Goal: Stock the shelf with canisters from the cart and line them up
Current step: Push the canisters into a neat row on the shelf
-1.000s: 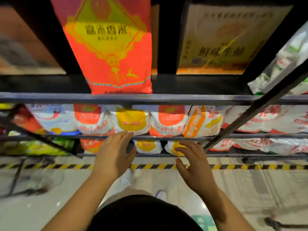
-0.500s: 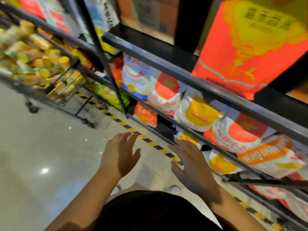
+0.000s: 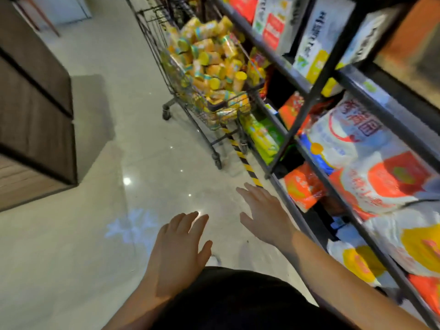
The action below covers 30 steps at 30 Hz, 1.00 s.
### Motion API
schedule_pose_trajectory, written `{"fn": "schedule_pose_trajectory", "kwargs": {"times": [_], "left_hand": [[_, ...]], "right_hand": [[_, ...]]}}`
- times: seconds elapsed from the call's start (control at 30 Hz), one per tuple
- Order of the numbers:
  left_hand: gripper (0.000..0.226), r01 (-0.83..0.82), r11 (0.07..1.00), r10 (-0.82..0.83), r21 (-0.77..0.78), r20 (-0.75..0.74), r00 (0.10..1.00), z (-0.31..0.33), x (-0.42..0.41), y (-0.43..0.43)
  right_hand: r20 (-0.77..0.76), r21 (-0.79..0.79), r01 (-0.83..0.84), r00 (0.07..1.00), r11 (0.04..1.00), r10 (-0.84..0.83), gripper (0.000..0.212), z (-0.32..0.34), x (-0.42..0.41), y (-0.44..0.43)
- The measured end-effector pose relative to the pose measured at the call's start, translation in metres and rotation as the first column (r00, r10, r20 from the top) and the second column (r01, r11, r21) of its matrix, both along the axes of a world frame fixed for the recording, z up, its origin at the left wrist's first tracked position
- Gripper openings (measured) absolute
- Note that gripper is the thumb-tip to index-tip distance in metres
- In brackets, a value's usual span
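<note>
A pale glossy tile floor [image 3: 114, 144] runs down a shop aisle, with a brown cabinet [image 3: 35, 115] far off to the left of the left hand [image 3: 181, 246] and a black metal shelf [image 3: 316, 91] just beside the right hand [image 3: 264, 215], on its outer side. A second ago the view faced that shelf square on, with both hands up at its lower rail among the white and orange bags [image 3: 381, 177]. Since then the head has swung left, and both hands have come off the rail and now hang over the floor. Each is spread flat, fingers straight and apart, with nothing in it. I read this as one placing finished and the turn back for more stock under way.

The wire cart [image 3: 214, 129] stands well ahead of both sets of fingertips, parked against the shelf and over the end of a yellow-and-black floor stripe [image 3: 245, 163] that leads back towards the right hand. It is heaped with yellow canisters [image 3: 209, 60]. They are cylinders, long axis running lid to base, and they lie jumbled, pointing every way. Several show round yellow lids up towards the camera, and one at the near right of the heap [image 3: 239, 79] stands close to upright. Blur hides the finer detail. Each will likely need turning upright before it joins a row
</note>
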State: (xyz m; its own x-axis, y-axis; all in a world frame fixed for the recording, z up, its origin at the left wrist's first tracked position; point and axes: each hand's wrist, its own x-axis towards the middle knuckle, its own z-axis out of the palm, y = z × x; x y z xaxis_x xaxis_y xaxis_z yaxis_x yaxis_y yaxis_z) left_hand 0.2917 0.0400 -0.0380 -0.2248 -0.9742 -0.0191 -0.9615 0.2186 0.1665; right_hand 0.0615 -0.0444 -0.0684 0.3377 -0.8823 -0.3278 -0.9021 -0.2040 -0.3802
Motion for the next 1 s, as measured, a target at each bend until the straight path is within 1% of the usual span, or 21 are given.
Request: {"fn": "schedule_pose_trajectory", "kwargs": {"times": [0.1,0.2,0.37,0.5,0.67,0.8,0.87,1.0], "left_hand": [[0.057,-0.030,0.999,0.030,0.020,0.003,1.000,-0.003,0.028,-0.017],[0.056,-0.046,0.998,0.047,0.052,-0.022,0.999,-0.017,0.036,-0.048],[0.060,-0.048,0.990,0.055,0.134,-0.049,0.997,-0.041,0.025,-0.122],[0.062,-0.064,0.981,0.072,0.183,-0.034,0.997,-0.056,0.013,-0.187],[0.063,-0.130,0.974,0.130,0.183,0.010,0.991,-0.057,0.006,-0.256],[0.064,-0.222,0.956,0.222,0.194,0.020,0.975,-0.042,0.008,-0.297],[0.064,-0.258,0.947,0.263,0.190,0.001,0.965,-0.036,0.010,-0.312],[0.063,-0.312,0.939,0.320,0.147,-0.037,0.947,-0.026,0.007,-0.332]], "right_hand": [[-0.001,0.004,-0.013,1.000,1.000,0.013,0.066,0.004,0.028,-0.017],[0.021,-0.037,-0.008,1.000,0.999,0.008,0.065,0.017,0.032,-0.019],[0.004,-0.019,-0.007,1.000,1.000,0.007,0.066,0.043,0.018,-0.022],[0.000,-0.024,-0.008,1.000,1.000,0.008,0.067,0.052,0.007,-0.051],[0.020,-0.008,-0.055,0.998,0.998,0.055,0.072,0.047,-0.003,-0.133],[0.005,0.031,-0.118,0.993,0.992,0.118,0.070,0.045,0.002,-0.230],[0.016,0.025,-0.172,0.985,0.985,0.172,0.065,0.042,0.006,-0.275],[-0.025,0.033,-0.243,0.969,0.969,0.244,0.064,0.024,0.020,-0.358]]}}
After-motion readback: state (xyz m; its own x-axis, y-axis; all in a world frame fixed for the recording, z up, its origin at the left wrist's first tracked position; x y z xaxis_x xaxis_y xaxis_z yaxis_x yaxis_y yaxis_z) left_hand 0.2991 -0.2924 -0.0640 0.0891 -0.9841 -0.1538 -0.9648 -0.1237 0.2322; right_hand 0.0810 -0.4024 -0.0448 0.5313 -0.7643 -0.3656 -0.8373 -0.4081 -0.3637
